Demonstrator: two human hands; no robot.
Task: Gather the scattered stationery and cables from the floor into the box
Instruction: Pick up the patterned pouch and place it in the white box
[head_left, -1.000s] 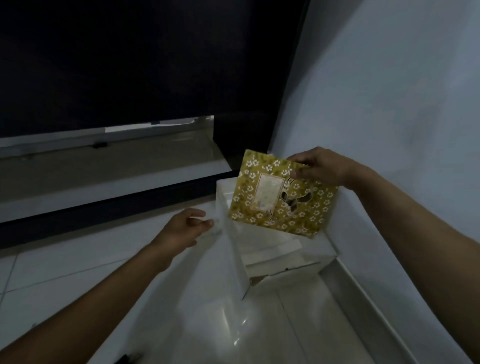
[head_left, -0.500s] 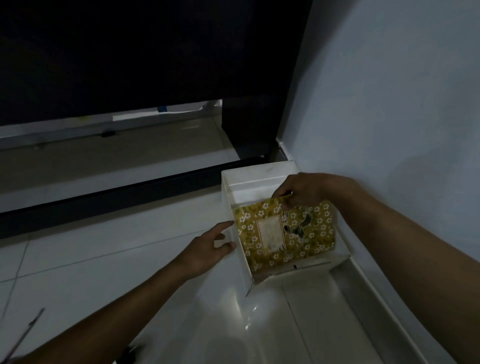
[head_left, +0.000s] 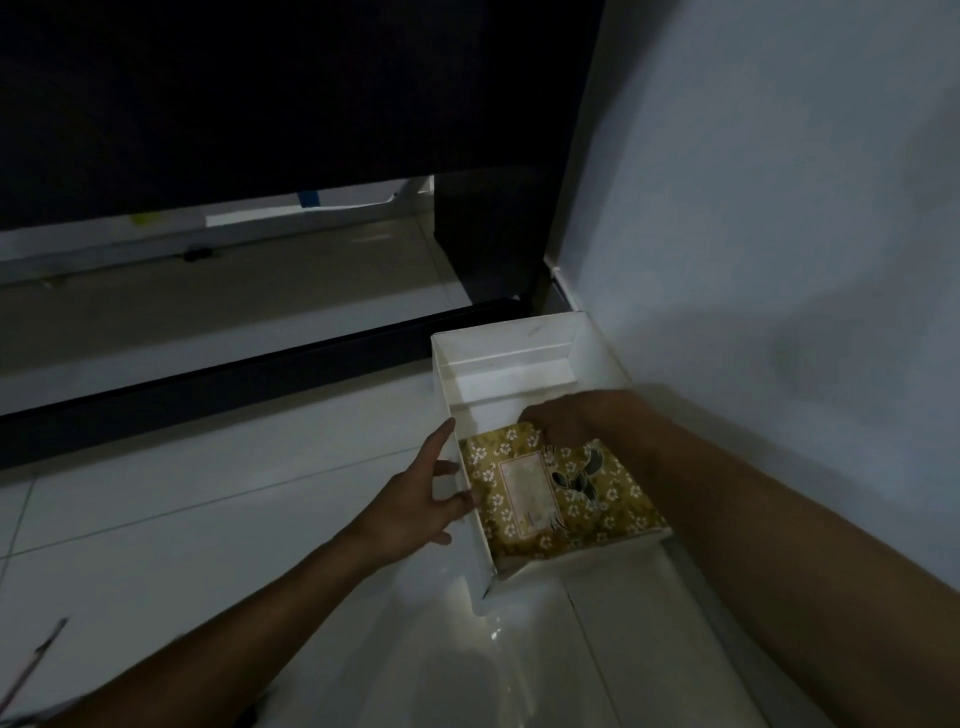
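Note:
A white open box (head_left: 511, 348) stands on the floor in the corner by the wall. Inside it lies a yellow flowered notebook (head_left: 561, 493) with a pale label and a dark bird print, nearly flat on the bottom. My right hand (head_left: 566, 418) reaches into the box and its curled fingers hold the notebook's far edge. My left hand (head_left: 421, 499) rests with straight fingers against the outside of the box's left wall.
White floor tiles (head_left: 182, 519) spread to the left. A thin dark stick-like object (head_left: 44, 649) lies at the lower left. A dark cabinet (head_left: 260, 104) with a black base rail stands behind the box. The grey wall (head_left: 779, 208) closes the right side.
My right hand has lowered the notebook from above the box down into it, where it now lies nearly flat. My left hand has moved up against the box's left wall.

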